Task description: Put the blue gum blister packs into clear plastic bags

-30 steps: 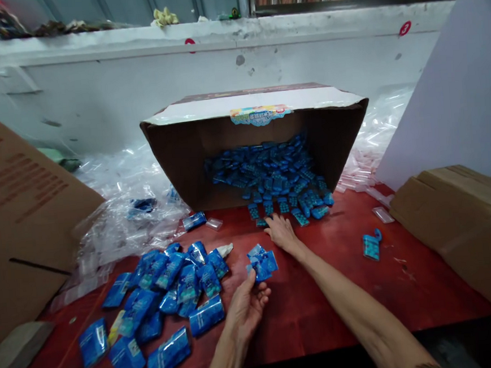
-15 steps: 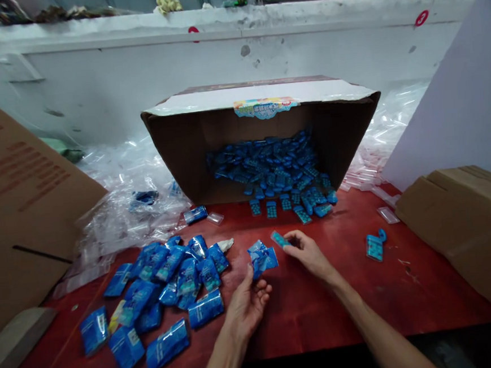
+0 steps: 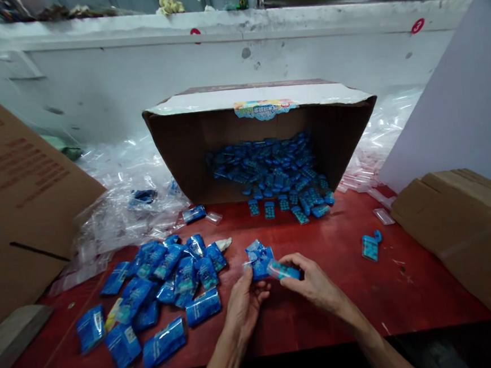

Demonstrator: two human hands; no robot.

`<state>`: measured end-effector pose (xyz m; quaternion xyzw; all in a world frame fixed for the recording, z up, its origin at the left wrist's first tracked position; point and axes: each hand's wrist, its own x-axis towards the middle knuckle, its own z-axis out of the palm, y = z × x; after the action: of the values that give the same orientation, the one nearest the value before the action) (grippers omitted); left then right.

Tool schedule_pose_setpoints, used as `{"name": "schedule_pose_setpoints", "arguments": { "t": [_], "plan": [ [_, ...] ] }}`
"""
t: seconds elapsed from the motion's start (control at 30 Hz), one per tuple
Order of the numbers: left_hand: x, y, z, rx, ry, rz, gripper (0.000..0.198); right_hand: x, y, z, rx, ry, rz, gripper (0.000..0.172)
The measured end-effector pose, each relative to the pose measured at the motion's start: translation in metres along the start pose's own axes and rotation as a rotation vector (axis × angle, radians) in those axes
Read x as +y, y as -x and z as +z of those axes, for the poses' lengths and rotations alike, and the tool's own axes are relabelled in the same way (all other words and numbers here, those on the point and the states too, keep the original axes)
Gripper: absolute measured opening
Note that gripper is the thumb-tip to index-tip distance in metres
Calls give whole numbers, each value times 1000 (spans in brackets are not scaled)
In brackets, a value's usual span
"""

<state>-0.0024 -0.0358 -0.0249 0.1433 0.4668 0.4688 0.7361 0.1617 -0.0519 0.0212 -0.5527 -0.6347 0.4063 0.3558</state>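
Between thumb and fingers, my left hand (image 3: 244, 303) holds a small blue printed wrapper (image 3: 260, 261) that looks flat. My right hand (image 3: 315, 283) pinches a small clear case of blue-green candies (image 3: 284, 270), its clear end beside the wrapper's right edge; whether the two touch I cannot tell. To the left lies a pile of filled blue packets (image 3: 163, 278). Behind my hands, a cardboard box (image 3: 260, 99) on its side holds many similar candy cases (image 3: 269, 162), some spilling onto the red table (image 3: 324, 325).
One candy case with its blue cap open (image 3: 370, 248) lies at right. Clear plastic sleeves (image 3: 121, 177) are heaped behind the packets. A cardboard box (image 3: 462, 235) stands at the right and a large carton (image 3: 24, 184) at the left.
My right hand has brought the candy case down, close beside the wrapper. My left hand has shifted slightly left, still holding the wrapper.
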Motion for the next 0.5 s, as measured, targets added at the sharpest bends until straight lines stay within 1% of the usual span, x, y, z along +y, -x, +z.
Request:
{"name": "schedule_pose_setpoints", "arguments": {
  "t": [0.1, 0.2, 0.3, 0.4, 0.5],
  "plan": [
    [2, 2, 1, -35, -40, 49, 24, 0, 1, -1, -30, 11, -7, 25],
    [4, 4, 2, -35, -79, 106, 24, 2, 1, -5, -84, -9, -9, 30],
    [5, 6, 4, -41, -111, 104, 25, 6, 1, -8, -118, -76, -3, 29],
    [3, 6, 5, -42, -135, 106, 26, 11, 0, -7, -105, -152, 11, 28],
    [1, 5, 7, -22, -151, 132, 25, 16, 2, 0, -51, -215, 49, 32]
  ]
}}
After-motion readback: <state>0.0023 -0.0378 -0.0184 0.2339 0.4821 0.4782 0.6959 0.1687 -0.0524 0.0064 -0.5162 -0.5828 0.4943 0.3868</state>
